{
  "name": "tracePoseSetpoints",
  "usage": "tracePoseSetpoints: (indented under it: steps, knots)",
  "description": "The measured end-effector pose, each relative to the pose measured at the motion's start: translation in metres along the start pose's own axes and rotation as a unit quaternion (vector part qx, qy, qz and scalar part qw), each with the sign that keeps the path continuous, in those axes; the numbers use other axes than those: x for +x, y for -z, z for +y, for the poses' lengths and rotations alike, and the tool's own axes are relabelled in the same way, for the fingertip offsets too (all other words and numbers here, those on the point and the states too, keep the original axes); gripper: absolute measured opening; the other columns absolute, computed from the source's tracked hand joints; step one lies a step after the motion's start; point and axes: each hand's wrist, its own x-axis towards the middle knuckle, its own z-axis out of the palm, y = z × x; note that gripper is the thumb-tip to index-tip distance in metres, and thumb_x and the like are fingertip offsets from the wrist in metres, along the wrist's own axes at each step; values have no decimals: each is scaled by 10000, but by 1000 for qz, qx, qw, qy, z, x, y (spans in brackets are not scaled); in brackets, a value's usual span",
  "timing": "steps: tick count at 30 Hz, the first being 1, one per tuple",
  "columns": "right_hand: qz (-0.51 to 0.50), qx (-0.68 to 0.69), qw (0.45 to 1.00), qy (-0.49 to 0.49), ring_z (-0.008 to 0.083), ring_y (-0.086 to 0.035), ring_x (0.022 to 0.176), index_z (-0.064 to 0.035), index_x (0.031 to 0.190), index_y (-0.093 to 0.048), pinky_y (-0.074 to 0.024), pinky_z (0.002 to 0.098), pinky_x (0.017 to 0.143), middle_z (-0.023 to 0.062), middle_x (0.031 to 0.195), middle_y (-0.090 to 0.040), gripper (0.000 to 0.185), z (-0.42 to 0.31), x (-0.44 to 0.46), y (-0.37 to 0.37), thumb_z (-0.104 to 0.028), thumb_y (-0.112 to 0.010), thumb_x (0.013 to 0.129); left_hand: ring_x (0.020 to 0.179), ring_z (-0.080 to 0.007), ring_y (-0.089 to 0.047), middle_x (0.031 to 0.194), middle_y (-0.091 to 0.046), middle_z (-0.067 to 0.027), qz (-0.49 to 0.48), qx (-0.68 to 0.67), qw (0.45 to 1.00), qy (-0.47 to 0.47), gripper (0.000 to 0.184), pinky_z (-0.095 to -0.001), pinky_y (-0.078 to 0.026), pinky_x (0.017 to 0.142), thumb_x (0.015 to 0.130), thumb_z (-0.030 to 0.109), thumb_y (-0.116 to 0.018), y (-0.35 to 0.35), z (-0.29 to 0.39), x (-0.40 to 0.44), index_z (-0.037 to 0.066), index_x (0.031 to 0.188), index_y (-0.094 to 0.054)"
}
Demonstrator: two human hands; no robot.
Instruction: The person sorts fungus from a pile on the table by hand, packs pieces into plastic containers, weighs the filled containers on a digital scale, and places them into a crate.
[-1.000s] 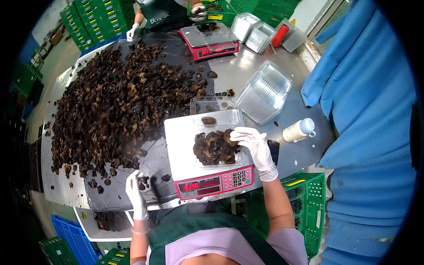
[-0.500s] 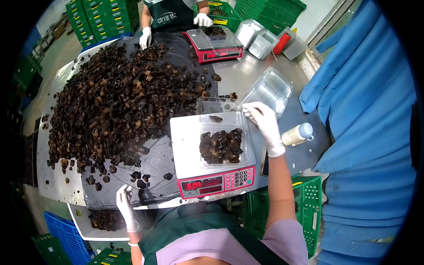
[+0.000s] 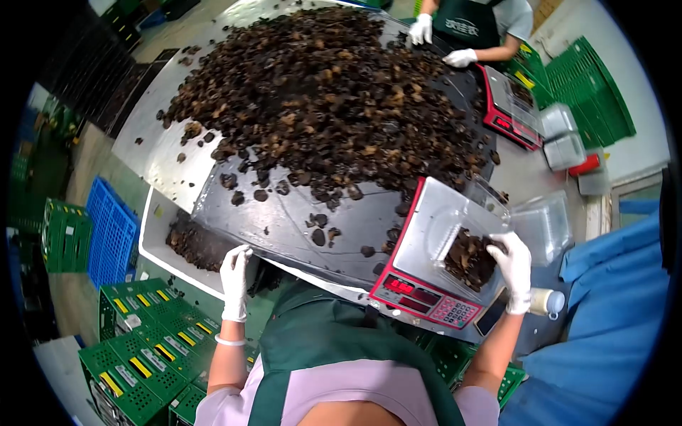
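My left hand [image 3: 235, 278], in a white glove, is held at the table's near edge with its fingers pressed together; whether anything is between them is too small to tell. On the right, my gloved right hand [image 3: 513, 268] grips the right side of a clear plastic tray [image 3: 446, 245] that holds dark mushroom-like pieces [image 3: 469, 260]. The tray is over the pan of a red and white scale [image 3: 433, 220] and looks slightly tilted. A large heap of the same pieces [image 3: 305, 92] covers much of the table.
Across the table stands a co-worker [image 3: 465, 25] near a second scale [image 3: 511, 103]. Stacked clear trays [image 3: 543, 224] and a bottle [image 3: 547, 302] are at the right. A white bin [image 3: 160, 227] and green crates [image 3: 142, 341] sit at the lower left.
The view has swung left. My right hand has come down from the tray's lid to its right side. The co-worker's hands are now both by the heap.
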Motion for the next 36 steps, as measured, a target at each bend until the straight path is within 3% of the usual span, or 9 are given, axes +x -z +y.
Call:
tracePoseSetpoints:
  steps: [4,8,13,17,22,26,29,32,36]
  knots:
    - [79,163,983,-13,176,-613,751,-23,904,-685,-475,268,706,82,820,-628,160,-79,-5,-19,-73,-678,752,854,-180,-611,908,-657,-99,-42,204,970,-122,130,-291,-470,809,876,76,-596,-17,28,9,18,969,-665]
    - [-60,226,970,64,195,-625,758,-71,938,-702,-491,285,704,85,840,-651,152,-160,23,-114,-146,-660,813,814,-277,-586,869,-619,-111,-227,249,864,-375,212,-373,-477,730,776,155,-678,-81,27,33,62,965,-653]
    - [-2,76,984,159,249,-600,821,-108,1062,-620,-496,334,696,79,903,-588,321,-191,56,-273,-252,-668,779,864,-265,-574,939,-606,-88,-369,373,745,-412,268,-363,-479,727,762,147,-665,-110,4,56,81,1018,-627]
    - [-19,-12,978,207,227,-550,850,-128,1074,-617,-492,334,684,58,937,-531,351,-214,41,-298,-192,-683,736,800,-250,-568,850,-574,-76,-311,244,831,-392,161,-353,-476,708,796,140,-631,-67,1,58,87,947,-612]
    - [-29,216,972,89,247,-611,845,-85,1060,-638,-505,331,759,86,917,-612,315,-249,39,-303,-111,-686,749,856,-292,-621,918,-623,-126,-273,149,936,-166,164,-331,-500,764,850,97,-616,5,8,59,20,992,-637]
    - [-258,363,884,143,195,-592,820,-91,1201,-594,-493,297,790,91,959,-606,447,-341,38,-269,-109,-687,764,866,-266,-626,942,-632,-125,-356,114,920,-119,174,-325,-496,781,851,90,-620,31,1,59,24,1011,-644]
    - [5,145,974,175,261,-601,820,-106,1086,-627,-509,334,742,100,914,-585,320,-311,75,-266,-118,-650,767,879,-251,-611,955,-641,-99,-317,177,918,-163,176,-318,-479,802,848,96,-629,53,4,76,38,1012,-656]
    - [45,-66,989,124,259,-565,877,-121,1129,-580,-501,353,680,86,987,-531,422,-250,93,-283,-139,-697,723,822,-171,-592,960,-660,-68,-262,93,959,-55,174,-280,-464,771,853,86,-615,62,-2,90,53,1017,-664]
    - [109,76,981,144,210,-579,742,-106,1040,-642,-487,303,618,63,890,-595,236,-216,97,-306,-134,-656,806,781,-109,-563,949,-649,-45,-253,-6,967,22,176,-248,-459,731,890,88,-570,55,10,105,27,1031,-655]
